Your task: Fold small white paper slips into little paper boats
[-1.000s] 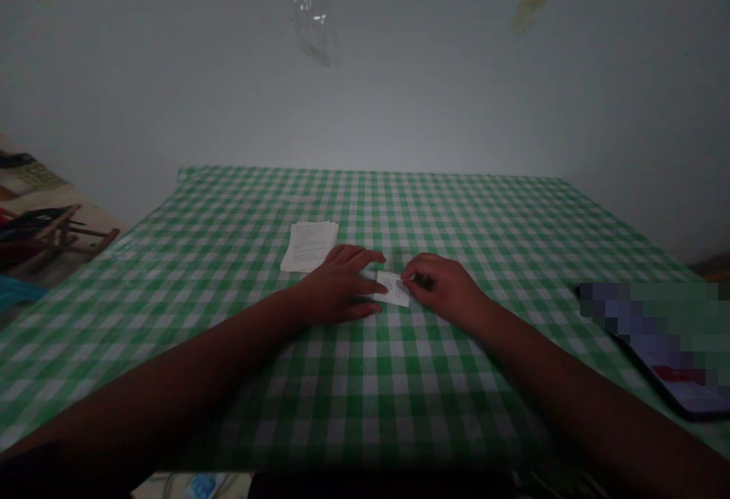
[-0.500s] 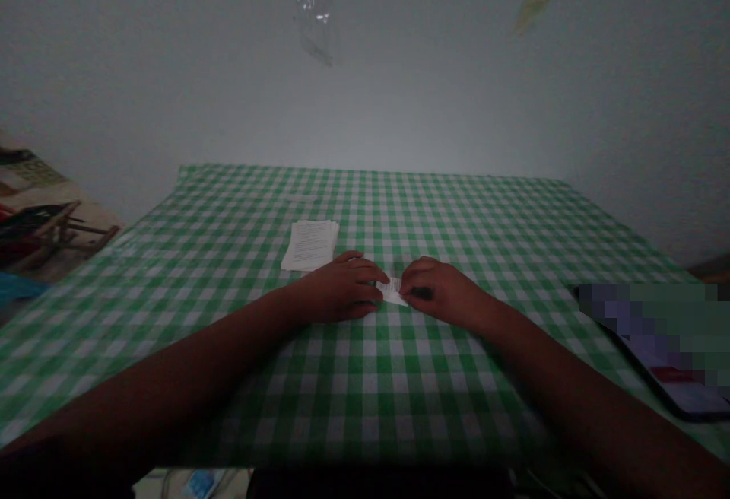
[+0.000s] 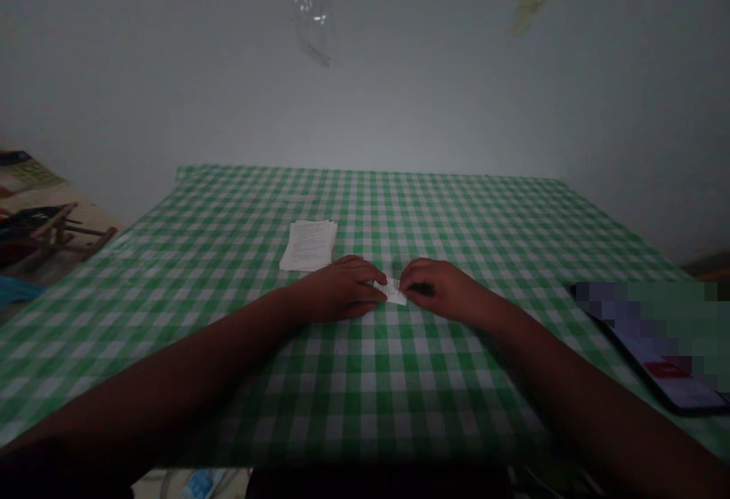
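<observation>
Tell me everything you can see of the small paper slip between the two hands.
The small paper slip is white and looks thin, with rows of dark print too small to read. It lies slightly askew over the green-and-white checked tablecloth. The fingers of the left hand are spread at its left end, hiding part of it; the right hand appears to pinch its right edge. Its full outline is hidden, and whether it is folded cannot be told.
</observation>
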`<state>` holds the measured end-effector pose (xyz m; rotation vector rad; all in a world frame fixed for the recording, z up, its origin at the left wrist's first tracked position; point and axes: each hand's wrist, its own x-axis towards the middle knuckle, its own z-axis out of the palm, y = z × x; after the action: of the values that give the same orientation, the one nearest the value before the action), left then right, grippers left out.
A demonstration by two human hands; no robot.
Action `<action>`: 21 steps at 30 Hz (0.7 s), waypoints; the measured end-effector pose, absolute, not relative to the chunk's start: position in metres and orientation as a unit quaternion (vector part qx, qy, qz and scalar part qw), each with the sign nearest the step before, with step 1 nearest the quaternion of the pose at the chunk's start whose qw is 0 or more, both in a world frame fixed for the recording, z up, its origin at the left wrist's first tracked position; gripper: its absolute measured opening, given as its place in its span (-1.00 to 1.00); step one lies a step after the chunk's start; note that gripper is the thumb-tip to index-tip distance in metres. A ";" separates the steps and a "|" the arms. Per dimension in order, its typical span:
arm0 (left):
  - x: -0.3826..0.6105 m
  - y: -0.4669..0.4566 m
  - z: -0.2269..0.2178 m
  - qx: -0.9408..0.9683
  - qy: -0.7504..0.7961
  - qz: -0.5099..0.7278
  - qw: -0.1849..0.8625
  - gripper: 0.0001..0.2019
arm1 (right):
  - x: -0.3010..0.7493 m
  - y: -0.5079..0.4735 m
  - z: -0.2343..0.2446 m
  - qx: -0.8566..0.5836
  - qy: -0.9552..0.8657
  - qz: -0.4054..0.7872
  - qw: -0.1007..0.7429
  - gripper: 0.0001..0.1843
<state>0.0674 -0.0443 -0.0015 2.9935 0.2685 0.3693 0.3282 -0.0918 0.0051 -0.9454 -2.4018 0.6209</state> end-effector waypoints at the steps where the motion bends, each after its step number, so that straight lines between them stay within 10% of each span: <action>1: 0.068 -0.044 -0.001 0.987 0.086 0.126 0.059 -0.75 | 0.329 -0.091 0.004 -0.351 -0.875 0.228 0.243 -0.87; 21: 0.069 -0.043 -0.003 0.985 0.075 0.139 0.072 -0.78 | 0.331 -0.087 0.000 -0.381 -0.842 0.290 0.248 -0.94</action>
<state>0.0689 -0.0431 -0.0029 2.9593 0.2261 0.4171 0.3308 -0.0869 -0.0002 -1.0382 -2.2955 0.7893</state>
